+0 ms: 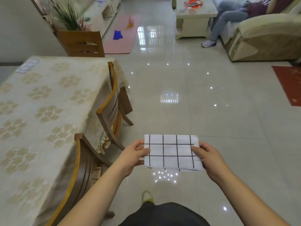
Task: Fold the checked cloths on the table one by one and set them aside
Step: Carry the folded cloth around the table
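A white cloth with black checks (172, 153), folded into a flat rectangle of several layers, hangs in the air over the tiled floor to the right of the table. My left hand (132, 154) grips its left edge, thumb on top. Its right edge is pinched by my right hand (209, 158) in the same way. Another folded checked cloth (27, 66) lies at the far left corner of the table (48, 101), which wears a cream floral tablecloth.
Two wooden chairs (112, 101) (81, 168) are pushed in along the table's right side, and a third chair (82, 44) stands at its far end. A person sits on a sofa (263, 38) at the far right, beside a coffee table (193, 18). Pink mat (122, 33) and red mat (290, 84) lie on the floor.
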